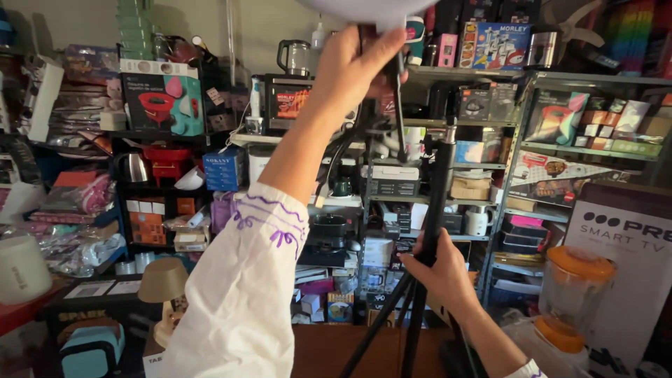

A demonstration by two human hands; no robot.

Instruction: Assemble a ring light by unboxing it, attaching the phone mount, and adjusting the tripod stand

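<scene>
Black metal tripod stand (435, 210) rises through the centre-right of the frame, its pole running from spread legs at the bottom edge up to a white rounded lamp head (364, 8) cut off by the top edge. Low on the pole, the right hand (437, 274) is wrapped around it just above the point where the legs branch, fingers curled shut on the tube. High in the upper centre, the left hand (357, 66), its arm in a white sleeve with purple embroidery (241, 280), is closed around the thin black fittings just beneath the lamp head; what exactly the fingers pinch there is hard to tell. A black cable (343, 150) hangs down from that spot, beside the forearm.

Behind the stand, metal shelving (518, 140) packed with boxed appliances, kettles and jugs fills the whole background. At lower right a blender with an orange lid and base (570, 294) stands near the stand's legs, in front of a large white television carton (623, 245). At lower left sits a small table lamp with a beige shade (162, 283), well apart from both hands.
</scene>
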